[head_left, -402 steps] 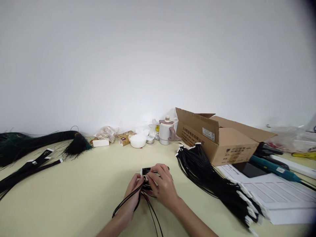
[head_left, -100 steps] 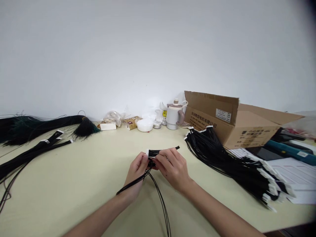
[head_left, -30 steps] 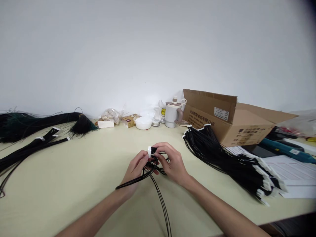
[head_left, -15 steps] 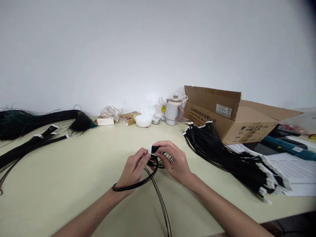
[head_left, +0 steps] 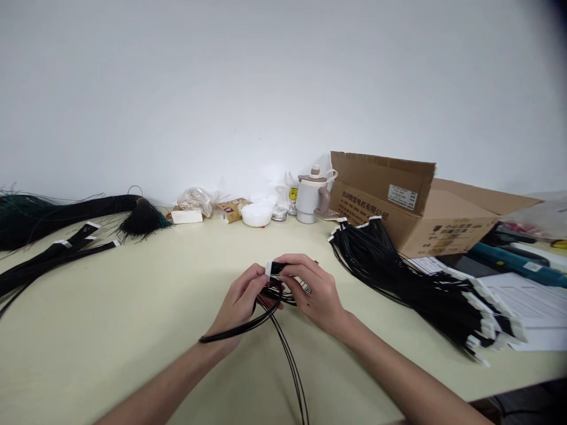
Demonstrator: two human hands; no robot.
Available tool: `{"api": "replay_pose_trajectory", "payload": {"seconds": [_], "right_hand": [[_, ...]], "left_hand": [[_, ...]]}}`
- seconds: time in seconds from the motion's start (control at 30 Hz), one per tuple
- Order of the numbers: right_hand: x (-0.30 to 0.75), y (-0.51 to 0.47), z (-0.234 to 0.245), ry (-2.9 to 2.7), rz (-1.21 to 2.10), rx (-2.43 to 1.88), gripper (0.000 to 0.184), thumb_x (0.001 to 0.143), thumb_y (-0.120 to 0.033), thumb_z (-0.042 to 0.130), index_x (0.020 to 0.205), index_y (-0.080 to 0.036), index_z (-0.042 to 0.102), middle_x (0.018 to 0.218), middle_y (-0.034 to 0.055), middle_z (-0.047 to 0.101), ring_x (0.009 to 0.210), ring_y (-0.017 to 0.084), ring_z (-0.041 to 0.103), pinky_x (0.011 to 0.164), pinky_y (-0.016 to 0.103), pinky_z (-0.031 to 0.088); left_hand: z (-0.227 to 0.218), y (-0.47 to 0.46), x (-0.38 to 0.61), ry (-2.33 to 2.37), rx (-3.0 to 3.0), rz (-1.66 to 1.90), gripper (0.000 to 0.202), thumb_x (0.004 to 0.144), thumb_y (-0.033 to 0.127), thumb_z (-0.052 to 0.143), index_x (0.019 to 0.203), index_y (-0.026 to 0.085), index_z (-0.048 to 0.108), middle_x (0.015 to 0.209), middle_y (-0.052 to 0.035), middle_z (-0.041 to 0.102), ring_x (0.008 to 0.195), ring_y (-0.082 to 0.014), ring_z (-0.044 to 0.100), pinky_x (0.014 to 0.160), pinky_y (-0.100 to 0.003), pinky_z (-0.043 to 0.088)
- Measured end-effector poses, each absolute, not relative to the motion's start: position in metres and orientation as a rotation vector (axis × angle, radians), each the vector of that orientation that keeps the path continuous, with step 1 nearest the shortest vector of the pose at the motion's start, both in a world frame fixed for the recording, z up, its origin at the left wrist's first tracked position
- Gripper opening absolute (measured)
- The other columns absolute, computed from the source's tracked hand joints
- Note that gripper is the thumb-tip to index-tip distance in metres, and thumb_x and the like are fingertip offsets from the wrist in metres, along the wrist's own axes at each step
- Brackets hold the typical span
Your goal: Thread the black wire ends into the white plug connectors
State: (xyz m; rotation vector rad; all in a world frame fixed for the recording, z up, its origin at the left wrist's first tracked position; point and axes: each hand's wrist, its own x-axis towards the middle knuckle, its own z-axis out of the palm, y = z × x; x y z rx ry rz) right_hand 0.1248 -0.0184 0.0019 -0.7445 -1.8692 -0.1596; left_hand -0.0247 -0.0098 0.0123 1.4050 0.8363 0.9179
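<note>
Between my hands is a white connector (head_left: 269, 268) with a row of black wires (head_left: 290, 360) running from it. My left hand (head_left: 239, 301) pinches the connector between thumb and fingers. Close to the connector's right side, my right hand (head_left: 316, 289) grips the black wires with its fingertips. Some wires loop over my left wrist, and a few hang down toward the table's front edge. The wire ends under my right fingers are partly hidden.
Finished-looking black cables with white connectors (head_left: 407, 289) lie at right, beside an open cardboard box (head_left: 460, 230). Other cables (head_left: 57, 257) and a wire bundle (head_left: 101, 206) lie left. A tumbler (head_left: 308, 200), a white bowl (head_left: 257, 214) and a small white box (head_left: 186, 216) stand along the wall.
Both hands stay nearly in place, still on the connector and wires. The loop of wires by my left hand has shifted slightly, and the view has moved a little.
</note>
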Motion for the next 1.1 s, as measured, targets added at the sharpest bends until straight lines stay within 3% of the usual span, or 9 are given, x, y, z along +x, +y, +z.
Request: {"api": "replay_pose_trajectory", "payload": {"seconds": [0.7, 1.1], "right_hand": [[0.128, -0.016, -0.006, -1.979, -0.279, -0.769, 0.015, 0.081, -0.005, 0.046, 0.090, -0.015, 0.051, 0.099, 0.0083, 0.055, 0.092, 0.013, 0.053, 0.077, 0.026, 0.048], [0.131, -0.014, -0.011, -2.082, -0.333, -0.805, 0.025, 0.079, 0.000, 0.039, 0.099, -0.014, 0.045, 0.107, 0.0111, 0.050, 0.100, 0.016, 0.048, 0.083, 0.029, 0.046]], "left_hand": [[0.007, -0.007, -0.026, 0.713, 1.207, 0.844, 0.018, 0.077, 0.033, 0.039, 0.072, 0.016, 0.040, 0.072, 0.0007, 0.047, 0.068, -0.0117, 0.055, 0.066, -0.027, 0.046], [0.001, -0.003, -0.024, 0.710, 1.189, 0.865, 0.017, 0.076, 0.032, 0.041, 0.071, 0.016, 0.042, 0.070, 0.0015, 0.046, 0.065, -0.0100, 0.053, 0.065, -0.024, 0.045]]}}
